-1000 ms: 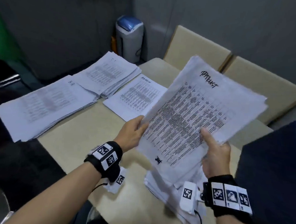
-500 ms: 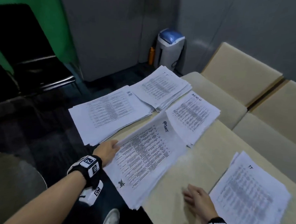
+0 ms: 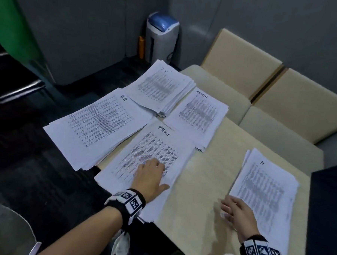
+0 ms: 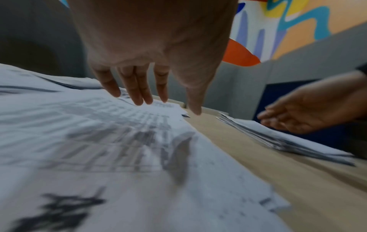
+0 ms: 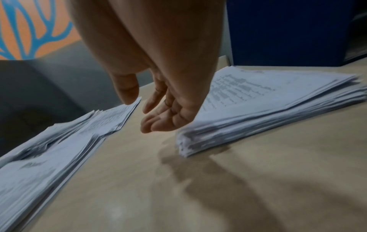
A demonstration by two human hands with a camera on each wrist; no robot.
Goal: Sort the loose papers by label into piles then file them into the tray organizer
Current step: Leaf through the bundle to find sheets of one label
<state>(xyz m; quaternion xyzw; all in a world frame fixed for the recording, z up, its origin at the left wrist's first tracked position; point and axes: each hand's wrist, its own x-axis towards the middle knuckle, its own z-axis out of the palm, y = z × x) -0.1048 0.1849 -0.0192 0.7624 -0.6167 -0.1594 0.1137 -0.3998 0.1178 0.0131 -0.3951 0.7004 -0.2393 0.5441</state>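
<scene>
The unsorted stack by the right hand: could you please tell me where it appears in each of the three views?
Head: unsorted stack lies lower right on the table, right hand at its near corner.
Left wrist: the stack shows at right, below that hand.
Right wrist: the stack fills the right, just beyond the fingers.
Shared landmark: the dark blue organizer behind it.
</scene>
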